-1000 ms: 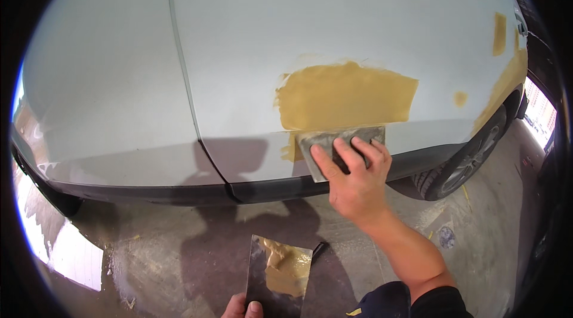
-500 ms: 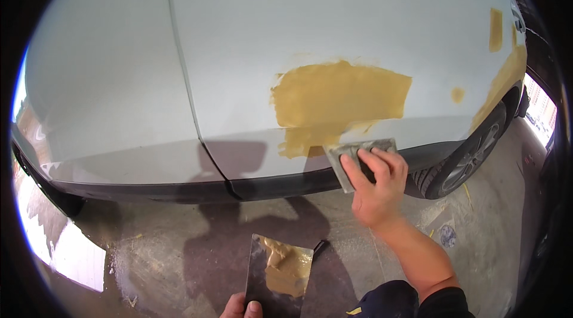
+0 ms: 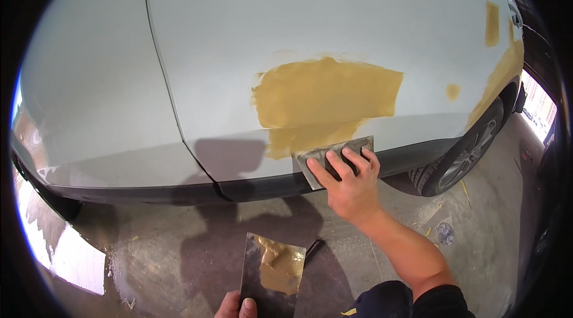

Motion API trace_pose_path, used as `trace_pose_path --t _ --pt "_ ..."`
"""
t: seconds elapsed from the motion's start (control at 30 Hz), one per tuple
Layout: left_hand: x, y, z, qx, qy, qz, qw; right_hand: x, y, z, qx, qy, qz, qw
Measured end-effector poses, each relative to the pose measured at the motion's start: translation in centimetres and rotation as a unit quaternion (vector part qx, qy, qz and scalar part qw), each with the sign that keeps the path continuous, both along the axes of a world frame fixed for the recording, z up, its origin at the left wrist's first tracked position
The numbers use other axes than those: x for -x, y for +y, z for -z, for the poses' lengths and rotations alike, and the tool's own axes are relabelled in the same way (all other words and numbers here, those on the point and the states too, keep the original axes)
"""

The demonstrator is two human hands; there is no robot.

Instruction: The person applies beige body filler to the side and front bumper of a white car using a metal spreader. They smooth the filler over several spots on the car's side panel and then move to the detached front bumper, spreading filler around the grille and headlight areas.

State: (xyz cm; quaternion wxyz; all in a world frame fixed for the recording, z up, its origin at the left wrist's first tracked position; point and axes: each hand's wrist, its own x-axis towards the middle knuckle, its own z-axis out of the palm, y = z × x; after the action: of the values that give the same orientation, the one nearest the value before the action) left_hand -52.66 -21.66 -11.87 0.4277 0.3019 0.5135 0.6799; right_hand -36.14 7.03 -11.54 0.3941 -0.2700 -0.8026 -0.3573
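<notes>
The right hand (image 3: 351,184) presses a grey metal spreader (image 3: 332,157) flat against the white car panel (image 3: 286,31), low on the panel, just above the dark sill strip (image 3: 250,187) at its bottom edge. The fingers (image 3: 341,166) are spread over the blade and closed onto it, with the thumb hidden behind, so the hand is clamped on the spreader. The upper edge of the blade touches the lower tail of a large patch of yellow-brown filler (image 3: 325,100), which covers the middle of the panel, between the door seam (image 3: 173,97) on the left and the wheel arch on the right. Smaller spots of the same filler (image 3: 491,22) sit near the upper right corner of the panel and along the arch, above the tyre (image 3: 462,157). The left hand (image 3: 236,307) comes in at the bottom edge of the view and holds a dark mixing board (image 3: 256,276) from below, the thumb on its lower edge, closed on it. A heap of filler (image 3: 282,264) lies on the board, toward its upper right corner. The board is well apart from the panel, over the concrete floor (image 3: 167,252), where the shadow of the person falls
</notes>
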Motion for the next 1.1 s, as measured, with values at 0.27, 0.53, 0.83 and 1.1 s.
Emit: trace_pose_path --t 0.27,0.53,0.83,1.1 --pt "-0.2 0.2 1.1 -0.008 0.057 -0.001 0.998 -3.3 -6.7 -2.3 0.212 0.105 -0.162 0.958" --pt "-0.6 -0.5 0.4 -0.008 0.089 -0.011 0.996 -3.0 -13.7 -5.4 0.142 -0.074 -0.31 0.937" --pt "-0.9 -0.9 1.0 0.03 0.217 -0.046 0.975 -3.4 -13.0 -5.9 0.229 -0.146 -0.297 0.915" --pt "-0.2 -0.2 -0.4 0.018 0.089 -0.141 0.986 -1.5 -7.6 -7.3 0.057 0.007 -0.164 0.985"
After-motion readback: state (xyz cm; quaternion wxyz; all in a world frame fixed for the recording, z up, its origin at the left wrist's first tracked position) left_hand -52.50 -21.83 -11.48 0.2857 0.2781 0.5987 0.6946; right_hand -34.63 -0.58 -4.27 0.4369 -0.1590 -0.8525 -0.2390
